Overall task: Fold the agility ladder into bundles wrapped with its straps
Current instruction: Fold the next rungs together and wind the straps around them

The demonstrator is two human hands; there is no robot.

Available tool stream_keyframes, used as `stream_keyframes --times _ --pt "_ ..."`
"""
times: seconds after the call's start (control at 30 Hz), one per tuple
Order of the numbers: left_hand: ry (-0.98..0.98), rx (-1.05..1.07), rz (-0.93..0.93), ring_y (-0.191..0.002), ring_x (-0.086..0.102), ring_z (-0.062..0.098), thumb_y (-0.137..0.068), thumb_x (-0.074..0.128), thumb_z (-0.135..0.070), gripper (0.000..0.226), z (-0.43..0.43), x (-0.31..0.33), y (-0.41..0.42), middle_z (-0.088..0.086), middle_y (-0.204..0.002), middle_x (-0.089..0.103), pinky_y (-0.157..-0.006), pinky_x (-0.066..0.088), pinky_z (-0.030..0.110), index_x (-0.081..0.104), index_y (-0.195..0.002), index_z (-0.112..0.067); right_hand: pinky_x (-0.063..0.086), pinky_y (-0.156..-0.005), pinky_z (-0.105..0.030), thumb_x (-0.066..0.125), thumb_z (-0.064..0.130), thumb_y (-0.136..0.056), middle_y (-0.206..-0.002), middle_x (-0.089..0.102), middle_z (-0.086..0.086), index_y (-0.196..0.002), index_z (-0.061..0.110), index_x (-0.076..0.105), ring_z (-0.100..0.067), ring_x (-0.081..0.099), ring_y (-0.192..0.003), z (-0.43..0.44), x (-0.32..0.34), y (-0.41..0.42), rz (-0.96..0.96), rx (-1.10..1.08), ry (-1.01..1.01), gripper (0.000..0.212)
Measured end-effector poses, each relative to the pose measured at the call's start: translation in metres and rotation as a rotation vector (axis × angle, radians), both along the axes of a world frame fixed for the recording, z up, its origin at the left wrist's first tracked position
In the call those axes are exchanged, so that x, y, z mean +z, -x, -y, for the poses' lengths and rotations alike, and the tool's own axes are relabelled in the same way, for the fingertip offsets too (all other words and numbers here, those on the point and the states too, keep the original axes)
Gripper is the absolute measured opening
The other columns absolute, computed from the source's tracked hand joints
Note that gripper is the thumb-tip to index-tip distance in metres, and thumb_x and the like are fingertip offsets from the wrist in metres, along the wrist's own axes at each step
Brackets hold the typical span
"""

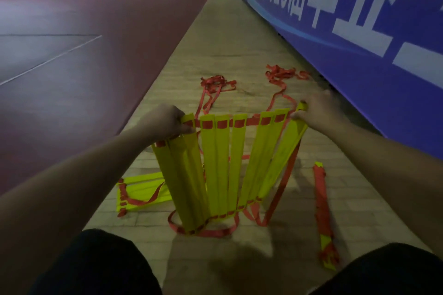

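Observation:
An agility ladder of several yellow flat rungs threaded on orange straps is held up in front of me, its lower ends resting on the floor. My left hand grips the leftmost rungs near their tops. My right hand pinches the rightmost rung's top end. Loose orange strap trails away over the floor behind the rungs and piles up in two heaps. A bundle of rungs wrapped in strap lies on the floor to the right. More yellow rungs lie flat at lower left.
I am on a strip of pale wooden floor between a dark red court on the left and a blue banner wall on the right. My dark-clothed knees fill the bottom corners.

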State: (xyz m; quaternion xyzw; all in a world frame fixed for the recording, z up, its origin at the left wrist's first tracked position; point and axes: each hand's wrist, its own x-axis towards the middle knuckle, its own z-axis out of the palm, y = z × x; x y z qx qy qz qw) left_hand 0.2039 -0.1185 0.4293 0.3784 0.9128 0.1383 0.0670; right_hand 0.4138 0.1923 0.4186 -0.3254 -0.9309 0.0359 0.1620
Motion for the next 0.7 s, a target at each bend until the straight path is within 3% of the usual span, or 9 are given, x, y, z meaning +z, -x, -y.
stream_keyframes --times 0.1,0.17,0.23,0.33,0.4,0.47,0.53,0.63,0.7 --pt "0.003 -0.023 0.027 -0.068 0.069 0.024 -0.084 0.072 -0.050 0.035 0.013 -0.046 -0.001 0.008 -0.072 0.070 -0.057 0.055 0.036 0.072 -0.081 -0.015 0.046 -0.082 -0.041 0.085 0.046 -0.069 -0.103 0.061 -0.005 -0.079 0.020 0.065 -0.031 0.053 -0.104 -0.001 -0.030 0.002 -0.014 0.040 0.140 0.034" --pt "-0.006 -0.022 -0.014 -0.071 0.065 0.029 -0.083 0.072 -0.051 0.038 0.017 -0.067 0.004 0.005 -0.061 0.059 -0.056 0.044 0.034 0.063 -0.069 -0.017 0.032 -0.061 -0.037 0.086 0.034 -0.071 -0.076 0.055 -0.005 -0.061 0.017 0.050 -0.027 0.052 -0.081 -0.001 -0.054 0.002 -0.016 0.115 0.235 0.041" --pt "-0.048 -0.015 -0.051 -0.067 0.057 0.030 -0.080 0.075 -0.052 0.046 0.017 -0.076 0.015 0.005 -0.056 0.050 -0.056 0.035 0.035 0.053 -0.062 -0.015 0.022 -0.056 -0.039 0.084 0.025 -0.076 -0.063 0.047 -0.003 -0.059 0.015 0.044 -0.026 0.049 -0.070 0.001 -0.075 0.001 -0.088 0.094 0.307 0.045" --pt "-0.063 -0.056 0.037 -0.067 0.056 0.018 -0.074 0.082 -0.048 0.036 0.026 -0.078 0.030 0.001 -0.070 0.061 -0.057 0.041 0.026 0.065 -0.079 -0.017 0.027 -0.050 -0.022 0.081 0.021 -0.079 -0.062 0.048 0.001 -0.063 0.015 0.048 -0.024 0.050 -0.069 -0.002 -0.088 0.003 -0.222 0.057 0.335 0.037" --pt "-0.080 -0.108 0.212 -0.073 0.060 0.007 -0.068 0.085 -0.051 0.038 0.041 -0.079 0.039 -0.005 -0.079 0.066 -0.062 0.044 0.015 0.069 -0.090 -0.024 0.024 -0.052 -0.029 0.079 0.018 -0.081 -0.062 0.047 0.006 -0.063 0.019 0.047 -0.024 0.051 -0.072 -0.004 -0.091 0.004 -0.258 0.045 0.332 0.037" --pt "-0.189 -0.162 0.445 -0.079 0.066 0.012 -0.065 0.083 -0.048 0.047 0.055 -0.085 0.048 0.007 -0.089 0.071 -0.073 0.053 0.026 0.071 -0.098 -0.018 0.019 -0.058 -0.030 0.077 0.015 -0.083 -0.066 0.047 0.007 -0.070 0.021 0.049 -0.021 0.050 -0.077 -0.005 -0.093 0.004 -0.302 0.029 0.341 0.032" --pt "-0.291 -0.165 0.626 -0.088 0.068 0.020 -0.074 0.081 -0.030 0.042 0.063 -0.095 0.053 0.020 -0.098 0.070 -0.078 0.058 0.034 0.069 -0.105 -0.004 0.022 -0.061 -0.026 0.077 0.014 -0.083 -0.079 0.053 0.000 -0.085 0.018 0.051 -0.021 0.051 -0.082 -0.003 -0.095 0.004 -0.352 -0.020 0.385 0.027" --pt "-0.369 -0.095 0.635 -0.081 0.065 0.013 -0.088 0.072 -0.010 0.016 0.055 -0.104 0.045 0.007 -0.086 0.072 -0.069 0.054 0.021 0.071 -0.104 -0.009 0.036 -0.068 -0.027 0.082 0.014 -0.079 -0.098 0.057 -0.004 -0.101 0.017 0.052 -0.019 0.054 -0.089 -0.003 -0.101 0.008 -0.496 -0.074 0.608 0.038" --pt "-0.384 -0.031 0.579 -0.062 0.060 0.004 -0.095 0.059 -0.002 0.019 0.042 -0.112 0.039 -0.009 -0.065 0.067 -0.057 0.049 0.017 0.069 -0.091 -0.018 0.049 -0.075 -0.036 0.084 0.015 -0.076 -0.097 0.063 -0.006 -0.097 0.018 0.061 -0.019 0.059 -0.088 -0.004 -0.107 0.010 -0.553 -0.040 0.773 0.031"
